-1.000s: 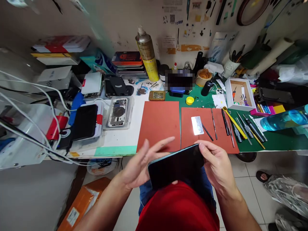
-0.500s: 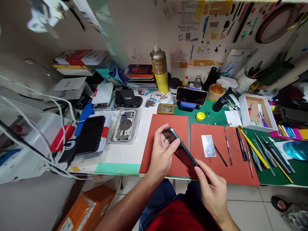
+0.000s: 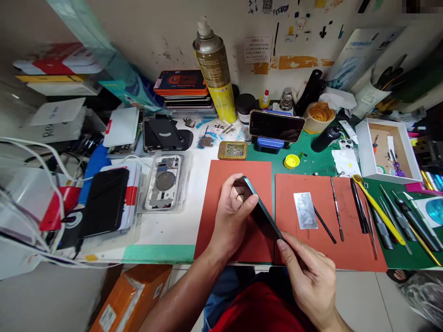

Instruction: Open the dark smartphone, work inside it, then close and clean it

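Note:
A dark smartphone (image 3: 261,212) is held on edge over the red mat (image 3: 238,184), tilted so its thin side faces me. My left hand (image 3: 233,212) wraps round its far end, fingers curled over the top corner. My right hand (image 3: 308,276) pinches the near end at the table's front edge. A small silver metal plate (image 3: 305,210) and a black pointed tool (image 3: 324,224) lie on the second red mat (image 3: 332,249) just right of the phone.
Screwdrivers, tweezers and a yellow tool (image 3: 379,210) lie in a row at right. A spray can (image 3: 215,69), a phone on a blue stand (image 3: 276,125), a brass tin (image 3: 233,150), an opened phone housing (image 3: 163,181) and a black phone (image 3: 105,200) stand behind and left. An orange box (image 3: 131,297) sits under the table.
The phone went from lying flat over my lap to standing on edge above the red mat. Both hands moved forward with it; my left hand closed round its far end.

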Tool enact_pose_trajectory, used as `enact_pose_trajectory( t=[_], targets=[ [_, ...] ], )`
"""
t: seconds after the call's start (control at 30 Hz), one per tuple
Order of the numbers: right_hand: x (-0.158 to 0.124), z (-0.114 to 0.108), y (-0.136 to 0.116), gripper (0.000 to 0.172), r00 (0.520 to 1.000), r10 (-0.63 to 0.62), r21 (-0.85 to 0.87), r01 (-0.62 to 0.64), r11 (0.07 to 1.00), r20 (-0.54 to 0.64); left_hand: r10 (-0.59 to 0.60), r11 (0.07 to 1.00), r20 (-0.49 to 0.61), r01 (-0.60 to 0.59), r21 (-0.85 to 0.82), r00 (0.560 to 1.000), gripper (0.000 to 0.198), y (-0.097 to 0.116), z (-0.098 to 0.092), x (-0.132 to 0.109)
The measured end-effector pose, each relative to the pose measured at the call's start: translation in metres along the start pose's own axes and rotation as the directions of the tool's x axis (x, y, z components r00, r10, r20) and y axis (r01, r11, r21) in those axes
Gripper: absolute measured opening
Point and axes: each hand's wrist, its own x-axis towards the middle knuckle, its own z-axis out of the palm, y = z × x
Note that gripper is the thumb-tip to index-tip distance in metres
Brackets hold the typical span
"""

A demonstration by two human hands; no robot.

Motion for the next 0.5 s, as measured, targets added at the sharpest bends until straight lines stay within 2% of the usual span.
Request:
enact_pose_trajectory(
  t=[0.2, 0.5],
  targets=[
    [0.001, 0.0026, -0.0029, 0.018, 0.992, 0.127, 0.0, -0.127, 0.992, -0.023, -0.027, 0.999, 0.044, 0.026, 0.02, 0.999, 0.076, -0.0005, 0.0012, 0.003],
    [0.0063, 0.0045, -0.0044, 0.013, 0.966, 0.251, 0.067, -0.247, 0.967, -0.059, 0.052, 0.991, 0.052, -0.058, 0.121, 0.997, 0.091, -0.0065, 0.0025, 0.0039]
  ],
)
